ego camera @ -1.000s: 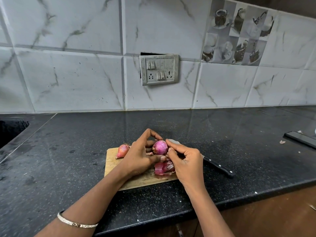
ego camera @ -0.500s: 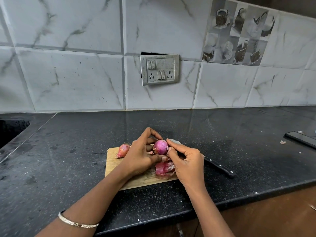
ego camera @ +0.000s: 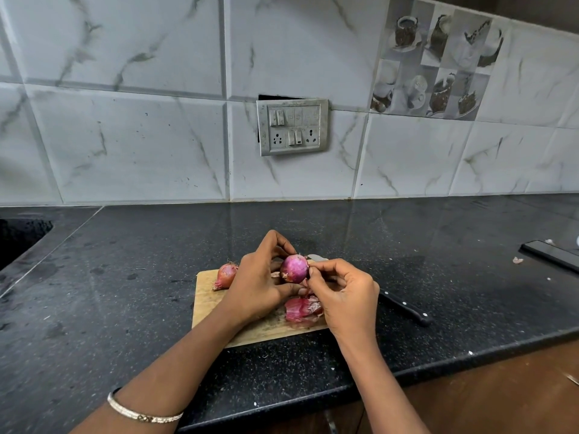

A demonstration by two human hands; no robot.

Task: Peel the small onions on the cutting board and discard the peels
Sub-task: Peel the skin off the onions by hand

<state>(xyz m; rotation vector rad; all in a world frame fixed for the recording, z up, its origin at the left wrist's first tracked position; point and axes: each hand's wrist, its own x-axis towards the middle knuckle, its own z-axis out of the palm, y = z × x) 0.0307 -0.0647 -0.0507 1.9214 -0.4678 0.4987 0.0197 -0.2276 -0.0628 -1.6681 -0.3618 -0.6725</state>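
Knife blade mostly hidden behind hands; sink cut off left.

purple onion, speckled black counter

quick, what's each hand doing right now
Left hand: closed around the onion, holding it above the cutting board.
Right hand: fingertips pinched at the onion's side, on its skin.

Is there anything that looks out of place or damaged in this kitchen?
Yes. The switch plate on the tiled wall sits askew, with a dark gap above and beside it. A stray peel scrap lies on the counter, far right of the cutting board.
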